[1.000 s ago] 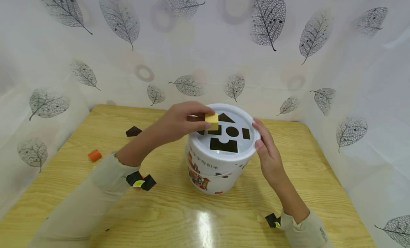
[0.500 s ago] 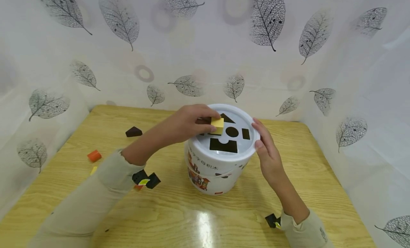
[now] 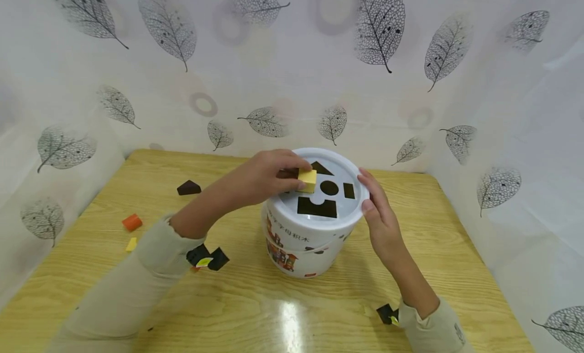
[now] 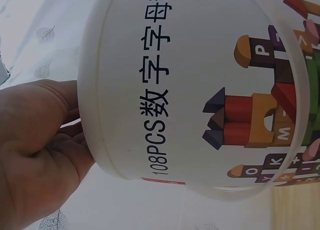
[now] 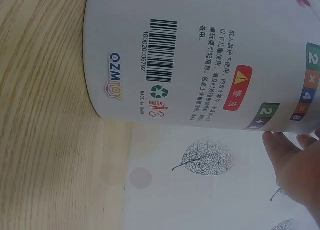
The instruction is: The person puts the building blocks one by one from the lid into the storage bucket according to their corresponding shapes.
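One bucket [image 3: 312, 231] tops a wooden table [image 3: 237, 297] before leaf-printed sheeting [image 3: 296, 74].

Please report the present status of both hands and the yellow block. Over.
Left hand pinches yellow block at shape-sorter lid of white bucket. Right hand touches lid. No obstruction seen; lid surface beneath block hidden.

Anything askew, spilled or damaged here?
Nothing stands out. The bucket is upright, its lid seems seated; the left hand holds a yellow block at it. A dark block and an orange block lie on the table, apparently intact.
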The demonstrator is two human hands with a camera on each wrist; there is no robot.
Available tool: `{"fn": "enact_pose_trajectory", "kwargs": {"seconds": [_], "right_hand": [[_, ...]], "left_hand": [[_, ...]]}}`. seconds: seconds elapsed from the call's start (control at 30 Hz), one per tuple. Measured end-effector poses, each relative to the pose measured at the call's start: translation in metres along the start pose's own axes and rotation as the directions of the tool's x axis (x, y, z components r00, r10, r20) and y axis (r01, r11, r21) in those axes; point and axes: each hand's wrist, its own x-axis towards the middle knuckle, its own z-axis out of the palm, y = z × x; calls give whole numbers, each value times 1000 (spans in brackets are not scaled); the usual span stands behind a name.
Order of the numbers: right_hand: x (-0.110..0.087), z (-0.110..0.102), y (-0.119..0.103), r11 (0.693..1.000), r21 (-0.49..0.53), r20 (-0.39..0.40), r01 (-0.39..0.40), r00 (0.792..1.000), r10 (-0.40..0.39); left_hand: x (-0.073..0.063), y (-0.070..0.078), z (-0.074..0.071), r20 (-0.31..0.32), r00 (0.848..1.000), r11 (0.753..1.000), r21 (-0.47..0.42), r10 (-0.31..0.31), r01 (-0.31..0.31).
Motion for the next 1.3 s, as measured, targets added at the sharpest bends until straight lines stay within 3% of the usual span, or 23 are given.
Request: {"fn": "enact_pose_trajectory", "kwargs": {"seconds": [0.37, 0.7, 1.03, 1.3], "right_hand": [[1, 1, 0, 1000, 1, 2, 10, 1000, -10], [0, 1, -1, 1000, 21, -1, 12, 1000, -12], [-1, 1, 1, 1000, 12, -3, 17, 1000, -17], [0, 2, 0, 1000, 16, -6, 19, 1000, -19]], "left_hand": [[0, 1, 0, 8, 999, 999, -26, -44, 45], [-5, -7, 1, -40, 999, 996, -94, -15, 12], [-31, -16, -9, -120, 993, 973, -228, 7, -34], [-54, -26, -16, -173, 985, 971, -238, -29, -13]]}}
